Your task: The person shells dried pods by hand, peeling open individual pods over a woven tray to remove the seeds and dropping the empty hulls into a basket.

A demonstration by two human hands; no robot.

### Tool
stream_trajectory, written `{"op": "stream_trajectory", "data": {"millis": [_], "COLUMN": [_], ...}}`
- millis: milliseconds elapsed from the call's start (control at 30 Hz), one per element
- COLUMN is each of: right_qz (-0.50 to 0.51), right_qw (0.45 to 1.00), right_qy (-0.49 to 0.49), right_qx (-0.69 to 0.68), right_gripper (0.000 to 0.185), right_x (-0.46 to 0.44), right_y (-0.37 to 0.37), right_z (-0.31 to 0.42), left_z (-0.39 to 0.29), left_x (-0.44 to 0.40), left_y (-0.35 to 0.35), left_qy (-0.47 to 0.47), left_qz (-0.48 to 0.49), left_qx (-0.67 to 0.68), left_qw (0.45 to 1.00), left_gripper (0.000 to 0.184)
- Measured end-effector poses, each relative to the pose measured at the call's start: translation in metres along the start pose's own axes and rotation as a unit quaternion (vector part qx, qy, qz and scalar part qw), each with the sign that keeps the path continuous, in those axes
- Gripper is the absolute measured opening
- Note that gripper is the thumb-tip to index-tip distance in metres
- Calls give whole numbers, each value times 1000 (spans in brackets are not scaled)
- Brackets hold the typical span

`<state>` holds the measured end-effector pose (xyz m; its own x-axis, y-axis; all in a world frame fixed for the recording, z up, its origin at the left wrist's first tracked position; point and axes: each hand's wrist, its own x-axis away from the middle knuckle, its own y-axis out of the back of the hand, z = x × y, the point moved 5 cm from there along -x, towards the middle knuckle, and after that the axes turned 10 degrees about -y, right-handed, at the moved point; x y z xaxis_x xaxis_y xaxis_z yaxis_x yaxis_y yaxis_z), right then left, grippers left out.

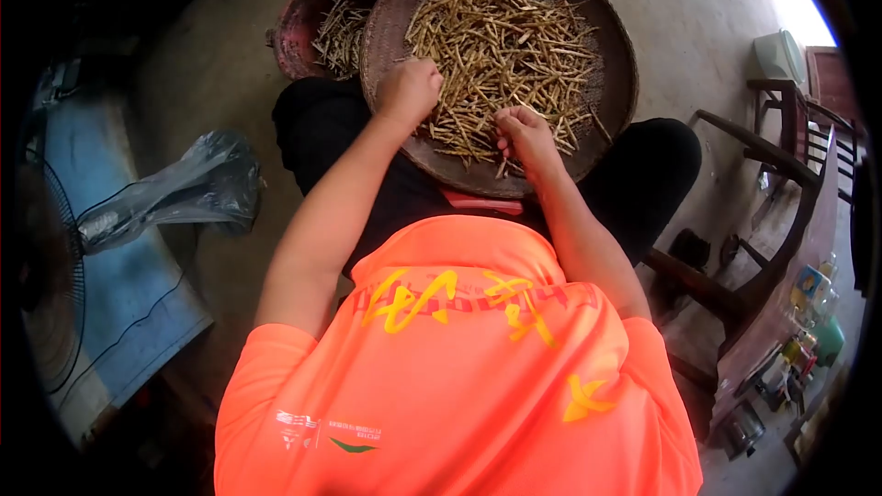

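I see dried pods [505,46], too many to count, heaped in one round woven tray [617,50]; one smaller heap [342,32] lies in one reddish basket [296,32] just beyond its left side. The pods lie right of my left hand [410,92], and beneath and beyond my right hand [524,140]. Both grips are narrow: left fingers curled in, right fingertips pinched together; I cannot tell what either holds. My two bare forearms reach forward, angled inward over the tray's near half.
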<state>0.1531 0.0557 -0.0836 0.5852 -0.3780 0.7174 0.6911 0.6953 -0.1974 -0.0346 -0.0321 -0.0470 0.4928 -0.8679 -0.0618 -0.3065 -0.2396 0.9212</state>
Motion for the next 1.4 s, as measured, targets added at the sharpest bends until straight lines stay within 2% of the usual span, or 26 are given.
{"op": "stream_trajectory", "data": {"millis": [100,167,267,400,467,500,567,600,700,833,900,1000,1133,1233,1400], "right_qz": [1,-1,1,11,10,23,36,60,88,89,83,72,61,75,94], "right_qw": [1000,1000,1000,1000,1000,1000,999,997,993,989,988,987,984,985,989], "right_qy": [-1,4,-2,5,8,15,23,39,68,102,117,135,145,124,91], "right_qx": [-2,-4,6,-2,-6,-2,2,-17,-39,-63,-57,-58,-80,-92,-74], "right_gripper": [11,12,12,13,13,15,17,19,22,20,18,15,15,16,15], "right_x": [0,2,6,4,3,4,5,6,12,19,19,20,21,22,20], "right_y": [1,0,-1,-2,-2,-3,-6,-9,-13,-10,-7,-3,2,1,-4], "right_z": [-2,2,4,3,2,3,4,7,15,23,26,31,34,31,25], "left_z": [-7,1,9,10,-7,-11,-25,-29,-40,-55,-67,-74,-81,-79,-72], "left_x": [3,3,8,19,26,32,36,38,39,31,23,15,19,27,42], "left_y": [-14,-29,-30,-22,1,1,6,5,0,0,10,13,11,2,-6], "left_qy": [25,86,131,144,149,147,57,57,45,13,-58,-71,-21,-9,23], "left_qz": [28,116,162,143,77,78,-7,-6,-4,25,46,36,64,48,9], "left_qx": [-57,-27,28,50,161,160,256,256,383,411,321,326,351,345,435], "left_qw": [998,989,978,978,973,973,965,965,923,911,944,942,934,937,900], "left_gripper": [19,21,21,20,18,18,16,16,18,15,15,14,14,12,7]}}
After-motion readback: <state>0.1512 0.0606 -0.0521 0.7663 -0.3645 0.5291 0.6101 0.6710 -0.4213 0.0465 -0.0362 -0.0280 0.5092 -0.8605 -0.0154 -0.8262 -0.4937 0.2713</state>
